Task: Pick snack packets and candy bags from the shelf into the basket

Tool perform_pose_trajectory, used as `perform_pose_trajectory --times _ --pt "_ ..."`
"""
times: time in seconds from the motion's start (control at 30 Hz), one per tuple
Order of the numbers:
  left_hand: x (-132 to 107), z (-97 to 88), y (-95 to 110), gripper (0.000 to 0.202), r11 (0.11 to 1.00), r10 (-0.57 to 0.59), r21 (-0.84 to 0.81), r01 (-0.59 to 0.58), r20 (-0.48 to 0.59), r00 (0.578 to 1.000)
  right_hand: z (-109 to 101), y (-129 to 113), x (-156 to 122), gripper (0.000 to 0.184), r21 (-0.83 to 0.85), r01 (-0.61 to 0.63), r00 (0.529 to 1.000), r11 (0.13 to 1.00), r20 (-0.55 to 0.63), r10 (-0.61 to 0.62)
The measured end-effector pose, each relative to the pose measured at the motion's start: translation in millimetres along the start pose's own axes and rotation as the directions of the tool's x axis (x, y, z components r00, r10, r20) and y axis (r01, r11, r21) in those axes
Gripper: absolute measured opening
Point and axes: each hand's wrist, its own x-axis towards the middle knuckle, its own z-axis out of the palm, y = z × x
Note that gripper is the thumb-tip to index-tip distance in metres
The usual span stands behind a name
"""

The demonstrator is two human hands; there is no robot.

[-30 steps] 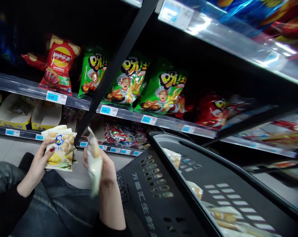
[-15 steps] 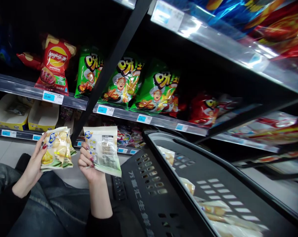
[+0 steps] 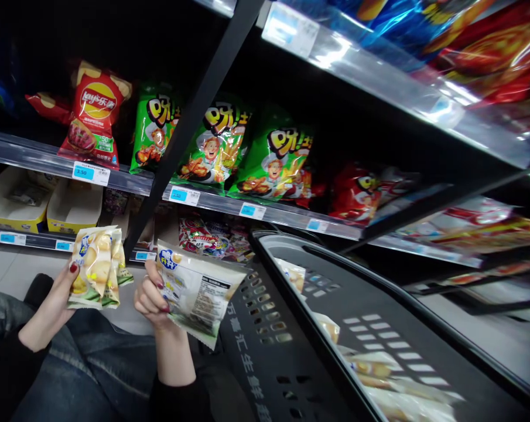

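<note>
My left hand [image 3: 56,299] grips small yellow-and-green snack packets [image 3: 93,266], at least two overlapping, fronts toward me. Its thumb presses on the front one. My right hand [image 3: 153,299] pinches another snack packet [image 3: 198,296] by its left edge, the printed back side facing me. This packet is tilted, its right end just in front of a dark grey shopping basket [image 3: 242,346]. Inside the basket lie several similar pale packets [image 3: 376,366]. The far fingers of my left hand are hidden behind its packets.
Ahead, a shelf carries a red Lay's chip bag [image 3: 93,114] and green snack bags [image 3: 271,161]. Yellow-and-white cardboard trays [image 3: 74,208] stand on the lower shelf. A black post [image 3: 194,117] slants between the bays. Another shelf edge [image 3: 335,47] juts out at upper right.
The packet in my right hand has swung rightward and tilted, its right end now lower and nearer the basket. My left hand has turned its packets slightly and moved a little left.
</note>
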Motion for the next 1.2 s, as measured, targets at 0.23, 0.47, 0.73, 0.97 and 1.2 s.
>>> perform_pose_trajectory --times 0.23,0.47,0.73,0.97,1.2 --pt "3.8 -2.9 -1.0 0.050 0.960 -0.141 -0.242 0.139 0.008 0.990 3.6 -0.5 0.3 0.032 -0.015 0.010 1.000 1.000 -0.007 -0.010" --pt "0.9 4.1 3.4 0.041 0.920 -0.209 -0.345 0.185 -0.034 0.977 8.3 -5.6 5.3 0.020 0.169 0.286 0.934 0.943 -0.268 -0.235" --pt "0.9 2.3 2.3 0.036 0.944 -0.200 -0.272 0.185 -0.028 0.979 11.2 -11.3 5.6 0.019 -0.090 0.267 0.858 0.960 -0.431 -0.279" --pt "-0.6 -6.5 -3.4 0.017 0.922 -0.253 -0.266 0.281 0.134 0.958 -2.5 -31.9 -0.8 0.027 -0.859 -0.225 0.295 0.460 -0.510 -0.808" --pt "-2.0 -13.6 -5.0 0.030 0.946 -0.216 -0.189 0.262 0.233 0.948 23.8 -19.0 4.5 0.027 -0.779 -0.624 0.545 -0.054 -0.384 -0.746"
